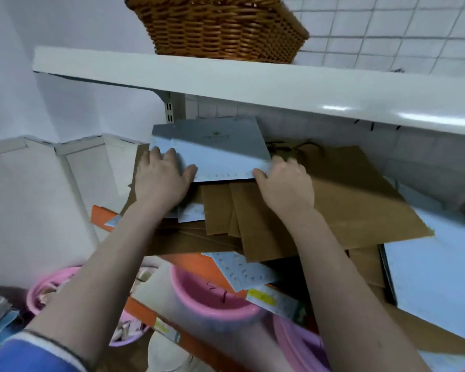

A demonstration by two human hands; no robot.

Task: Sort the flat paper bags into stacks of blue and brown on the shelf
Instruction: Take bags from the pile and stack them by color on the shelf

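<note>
Head view: left hand (160,178) lies flat on blue bag (212,154); right hand (285,183) pinches its edge.

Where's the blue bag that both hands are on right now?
The blue bag lies mid-frame on the brown bags, under the white shelf board, left hand and right hand at its near corners.
</note>
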